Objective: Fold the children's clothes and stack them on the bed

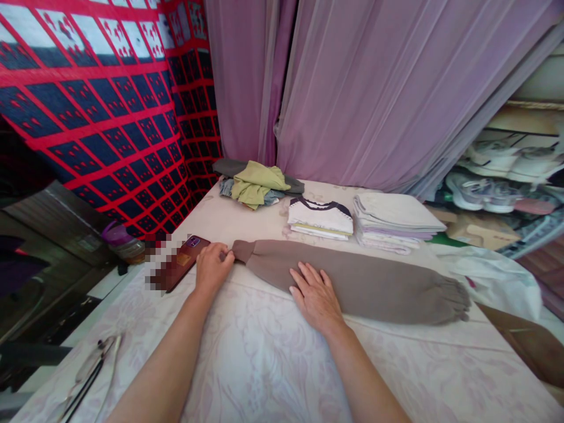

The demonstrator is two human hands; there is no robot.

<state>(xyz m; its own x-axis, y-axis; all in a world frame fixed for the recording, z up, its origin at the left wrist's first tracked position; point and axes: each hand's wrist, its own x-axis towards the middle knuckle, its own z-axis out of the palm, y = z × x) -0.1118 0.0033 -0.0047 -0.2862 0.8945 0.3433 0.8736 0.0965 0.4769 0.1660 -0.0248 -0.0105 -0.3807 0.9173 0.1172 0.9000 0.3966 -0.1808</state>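
Note:
A pair of grey-brown trousers (374, 279) lies folded lengthwise across the table, its narrow cuff at the left and its gathered waistband at the right. The cuff end is pinched between the fingers and thumb of my left hand (211, 267). Lying flat on the leg's near edge, with fingers spread, is my right hand (316, 294). A phone in a dark red case (187, 265) rests just left of my left hand, its surroundings partly blurred out. Beyond the trousers sit a folded white shirt with dark shoulders (319, 217) and a stack of folded light cloths (392, 214).
A heap of crumpled clothes (258, 182) with a yellow-green piece on top lies at the back. Glasses (94, 364) lie near the front left. Purple curtains (374, 88) hang behind the patterned tablecloth (251, 358). Shoes (480, 191) stand on a rack at right.

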